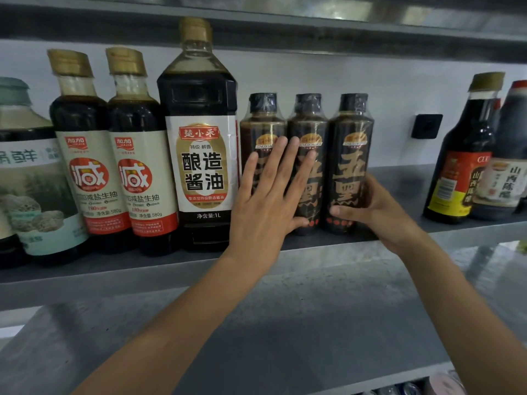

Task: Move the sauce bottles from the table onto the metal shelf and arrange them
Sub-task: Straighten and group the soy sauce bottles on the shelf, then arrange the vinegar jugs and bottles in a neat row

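Three small dark sauce bottles with black caps stand side by side on the metal shelf [399, 178]. My left hand [268, 201] lies flat, fingers straight, against the fronts of the left small bottle [261, 124] and the middle one [308, 124]. My right hand [370, 209] grips the lower part of the right small bottle [352, 155], thumb across its front. Left of them stands a tall 1 L soy sauce bottle [199, 138], then two red-and-cream labelled 580 g bottles [85, 166] [139, 166].
A big bottle with a pale green label [25, 181] is at the far left. Two dark vinegar bottles [462, 166] [510, 166] stand at the right, with bare shelf between them and the small bottles. A black wall fitting [426, 126] sits behind. Another shelf board [256, 27] runs above.
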`<state>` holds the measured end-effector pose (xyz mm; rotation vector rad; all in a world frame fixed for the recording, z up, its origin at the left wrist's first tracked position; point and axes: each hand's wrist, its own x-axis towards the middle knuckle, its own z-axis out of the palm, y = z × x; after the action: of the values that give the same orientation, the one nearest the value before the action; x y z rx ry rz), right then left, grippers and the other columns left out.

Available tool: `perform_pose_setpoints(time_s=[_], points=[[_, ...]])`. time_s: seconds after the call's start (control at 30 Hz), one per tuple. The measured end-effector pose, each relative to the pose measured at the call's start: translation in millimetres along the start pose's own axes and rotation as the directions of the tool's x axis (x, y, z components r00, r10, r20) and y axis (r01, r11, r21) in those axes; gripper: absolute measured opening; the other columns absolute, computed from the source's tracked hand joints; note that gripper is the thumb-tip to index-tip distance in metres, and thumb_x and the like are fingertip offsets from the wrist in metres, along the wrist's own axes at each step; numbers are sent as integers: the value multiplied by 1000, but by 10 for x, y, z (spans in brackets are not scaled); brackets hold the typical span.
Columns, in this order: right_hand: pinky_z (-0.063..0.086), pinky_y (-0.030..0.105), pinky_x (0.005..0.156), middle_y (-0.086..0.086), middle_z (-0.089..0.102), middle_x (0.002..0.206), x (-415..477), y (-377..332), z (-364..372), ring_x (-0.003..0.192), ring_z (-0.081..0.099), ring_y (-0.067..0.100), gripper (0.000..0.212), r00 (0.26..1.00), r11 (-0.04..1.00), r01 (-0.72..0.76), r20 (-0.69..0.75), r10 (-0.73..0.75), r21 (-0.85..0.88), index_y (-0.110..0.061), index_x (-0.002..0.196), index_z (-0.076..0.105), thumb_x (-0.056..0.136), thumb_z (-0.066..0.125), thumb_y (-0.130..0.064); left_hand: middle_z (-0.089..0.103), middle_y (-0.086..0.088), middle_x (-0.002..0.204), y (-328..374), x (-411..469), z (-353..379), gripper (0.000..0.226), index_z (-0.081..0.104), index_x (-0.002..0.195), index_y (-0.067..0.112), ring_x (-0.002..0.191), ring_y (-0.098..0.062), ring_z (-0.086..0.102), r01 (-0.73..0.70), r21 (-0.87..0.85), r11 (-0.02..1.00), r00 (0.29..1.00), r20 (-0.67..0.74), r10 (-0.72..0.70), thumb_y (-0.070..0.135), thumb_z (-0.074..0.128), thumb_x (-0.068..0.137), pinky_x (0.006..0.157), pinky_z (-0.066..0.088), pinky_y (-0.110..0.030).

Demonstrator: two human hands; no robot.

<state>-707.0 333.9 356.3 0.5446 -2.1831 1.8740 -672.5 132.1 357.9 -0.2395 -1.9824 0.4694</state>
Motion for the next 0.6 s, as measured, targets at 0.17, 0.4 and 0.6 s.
perform_pose_setpoints(time_s=[0.17,0.4,0.6], points=[[52,34,89,5,65,119,36,13,-22,109,63,19,79,999,999,-23,-25,24,40,-15,129,47,57,79,-12,10,-9,159,-60,-24,55,108,6,152,18,147,-24,7,-19,9,1000,1000,-21,19,71,54,71,114,-3,-47],[52,35,91,8,63,122,46,-21,-15,112,62,22,76,998,997,-56,12,55,51,-14,130,46,61,76,-5,14,-10,159,-72,-25,98,108,10,152,16,146,-25,11,-58,-20,998,995,-84,56,70,56,71,116,6,-46],[45,43,102,3,61,127,12,-52,-3,118,58,19,81,998,998,-60,34,60,1,-21,134,43,64,81,-12,13,-12,158,-77,-9,97,107,9,152,14,146,-27,10,-76,-44,996,994,-77,72,70,54,72,116,8,-47]])
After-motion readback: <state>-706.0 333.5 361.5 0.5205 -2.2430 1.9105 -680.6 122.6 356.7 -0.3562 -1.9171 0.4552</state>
